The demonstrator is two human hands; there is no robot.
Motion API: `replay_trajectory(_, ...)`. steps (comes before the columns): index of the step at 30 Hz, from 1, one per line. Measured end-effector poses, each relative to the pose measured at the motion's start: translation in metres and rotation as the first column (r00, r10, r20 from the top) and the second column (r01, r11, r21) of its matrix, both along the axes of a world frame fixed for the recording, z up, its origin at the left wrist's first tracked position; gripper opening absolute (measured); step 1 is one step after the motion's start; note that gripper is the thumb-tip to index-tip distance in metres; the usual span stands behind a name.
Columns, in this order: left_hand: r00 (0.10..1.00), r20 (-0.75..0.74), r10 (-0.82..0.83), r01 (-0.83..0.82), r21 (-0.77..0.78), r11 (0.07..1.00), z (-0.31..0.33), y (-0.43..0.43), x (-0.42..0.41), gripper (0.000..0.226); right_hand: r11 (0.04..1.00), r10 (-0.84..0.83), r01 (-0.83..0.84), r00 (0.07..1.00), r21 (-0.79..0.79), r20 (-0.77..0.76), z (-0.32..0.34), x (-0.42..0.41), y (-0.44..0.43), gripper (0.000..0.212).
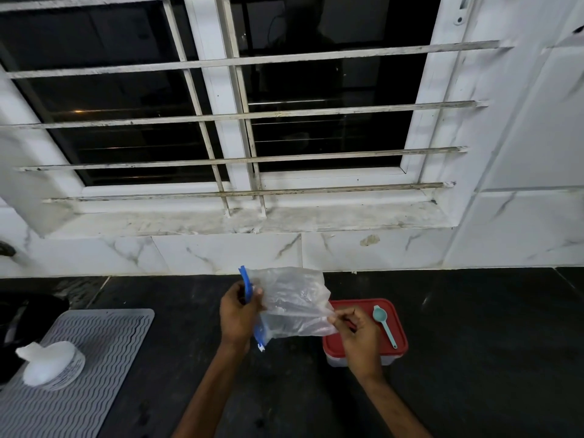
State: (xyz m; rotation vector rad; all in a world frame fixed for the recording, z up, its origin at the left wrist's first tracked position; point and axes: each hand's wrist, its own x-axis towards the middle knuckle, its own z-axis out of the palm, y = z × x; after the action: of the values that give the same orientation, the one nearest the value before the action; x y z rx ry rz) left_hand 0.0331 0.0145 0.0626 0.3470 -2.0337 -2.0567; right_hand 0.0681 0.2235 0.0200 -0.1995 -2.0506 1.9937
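A clear plastic zip bag (292,300) with a blue zip strip (246,284) along one edge is held up above the dark counter. My left hand (237,312) grips the bag at the blue strip. My right hand (358,331) pinches the bag's opposite lower corner. The bag is turned sideways, with the strip running top to bottom on its left. Just behind my right hand sits a container with a red lid (387,338), and a small teal measuring spoon (384,324) lies on that lid.
A grey ribbed drying mat (94,355) lies at the left on the black counter (489,343), with a white tub (52,365) on it. A dark object sits at the far left edge. Behind is a marble wall and a barred window (221,115).
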Motion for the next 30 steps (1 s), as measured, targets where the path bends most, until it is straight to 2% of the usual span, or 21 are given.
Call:
replay_trajectory(3, 0.995, 0.016, 0.101, -0.102, 0.089, 0.991, 0.002, -0.012, -0.006, 0.006, 0.995, -0.039, 0.042, 0.999, -0.087, 0.036, -0.006, -0.002, 0.003, 0.013)
replay_trajectory(7, 0.997, 0.035, 0.063, -0.070, 0.227, 0.971, 0.009, -0.020, -0.007, 0.016, 0.990, -0.021, 0.030, 0.997, -0.137, 0.069, -0.015, -0.001, 0.007, 0.015)
replay_trajectory(10, 0.999, 0.031, 0.032, -0.039, 0.266, 0.963, 0.015, -0.016, -0.003, 0.026, 0.986, 0.110, -0.098, 0.990, -0.134, 0.091, -0.014, 0.000, 0.011, 0.023)
replay_trajectory(14, 1.000, 0.015, -0.022, 0.016, 0.319, 0.948, 0.021, -0.015, -0.001, 0.028, 0.963, 0.269, -0.261, 0.951, -0.074, 0.154, -0.004, -0.004, 0.012, 0.050)
replay_trajectory(18, 0.995, 0.013, -0.103, 0.092, 0.346, 0.934, 0.023, -0.012, 0.001, 0.029, 0.955, 0.296, -0.290, 0.927, -0.062, 0.230, 0.013, -0.007, 0.000, 0.034)
replay_trajectory(22, 0.995, 0.011, -0.099, 0.092, 0.294, 0.952, 0.022, -0.011, 0.004, 0.029, 0.963, 0.261, -0.245, 0.952, -0.113, 0.158, 0.017, -0.017, -0.009, 0.041)
replay_trajectory(24, 1.000, 0.002, -0.020, 0.019, 0.240, 0.971, 0.017, -0.017, 0.004, 0.028, 0.970, 0.193, -0.173, 0.975, -0.168, 0.109, 0.021, -0.018, -0.011, 0.023)
replay_trajectory(26, 0.998, 0.000, 0.066, -0.065, 0.185, 0.981, 0.012, -0.023, 0.003, 0.026, 0.968, 0.143, -0.122, 0.986, -0.221, 0.080, 0.022, -0.018, -0.010, 0.017)
replay_trajectory(30, 0.999, 0.004, 0.033, -0.034, 0.106, 0.994, 0.020, -0.019, 0.010, 0.035, 0.962, 0.190, -0.176, 0.980, -0.207, 0.053, 0.027, -0.016, -0.011, 0.023)
